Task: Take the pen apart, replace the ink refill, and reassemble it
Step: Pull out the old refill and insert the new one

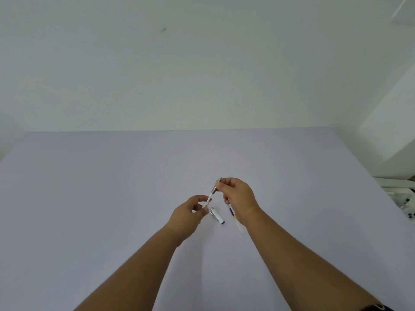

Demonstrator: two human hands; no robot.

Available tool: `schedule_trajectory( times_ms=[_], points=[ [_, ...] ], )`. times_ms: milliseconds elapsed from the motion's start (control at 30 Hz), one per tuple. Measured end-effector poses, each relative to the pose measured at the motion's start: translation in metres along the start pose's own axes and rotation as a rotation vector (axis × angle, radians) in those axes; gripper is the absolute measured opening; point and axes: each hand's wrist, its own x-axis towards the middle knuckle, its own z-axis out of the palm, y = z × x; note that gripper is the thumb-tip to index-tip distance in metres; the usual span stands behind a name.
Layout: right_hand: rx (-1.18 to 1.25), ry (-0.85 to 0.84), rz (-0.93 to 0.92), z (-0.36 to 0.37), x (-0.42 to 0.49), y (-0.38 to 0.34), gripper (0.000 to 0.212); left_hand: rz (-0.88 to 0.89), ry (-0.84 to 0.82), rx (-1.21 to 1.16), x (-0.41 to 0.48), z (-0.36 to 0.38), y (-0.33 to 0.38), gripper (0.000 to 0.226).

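1. Right hand [238, 196] is pinched shut on the metal tip section [216, 187] of the pen; left hand [190, 212] is pinched on the white barrel [210, 198], at 7 o'clock from the tip.
2. Pen is held just above the table [89, 198], tilted.
3. Handling judged: light, stiff, smooth and slippery; best gripped near the joint.
4. Cap [217, 215] is lying at 6 o'clock; a refill [233, 217] at 5 o'clock, partly hidden by the right hand.
5. No containers are seen.

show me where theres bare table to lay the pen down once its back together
The table is bare left of the left hand, and beyond both hands up to the far edge. It is crowded between the forearms: the pen cap and the loose refill lie by the right hand.
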Motion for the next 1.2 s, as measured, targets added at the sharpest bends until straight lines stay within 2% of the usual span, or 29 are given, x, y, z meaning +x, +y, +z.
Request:
schedule_trajectory(
  times_ms=[200,400,733,933,1033,1200],
  points=[
    [-0.050,-0.020,-0.044,-0.002,-0.009,-0.003,0.008,0.013,-0.003,-0.042,-0.005,0.000,0.004,0.020],
    [-0.042,-0.076,-0.039,0.001,-0.017,-0.001,0.014,-0.001,0.038,-0.106,-0.010,0.001,0.013,0.019],
    [0.005,-0.222,-0.004,-0.009,-0.023,-0.006,0.011,-0.012,0.035,-0.162,-0.020,-0.001,0.019,0.003],
    [-0.093,-0.228,0.007,-0.011,-0.023,-0.007,0.009,0.013,0.051,-0.138,-0.023,0.001,0.020,0.004],
    [-0.129,-0.171,0.041,-0.009,-0.024,-0.009,0.017,0.039,0.072,-0.109,-0.024,0.004,0.022,0.003],
    [-0.082,-0.179,0.033,-0.007,-0.026,-0.012,0.014,0.051,0.098,-0.114,-0.027,0.006,0.027,0.005]
  ],
)
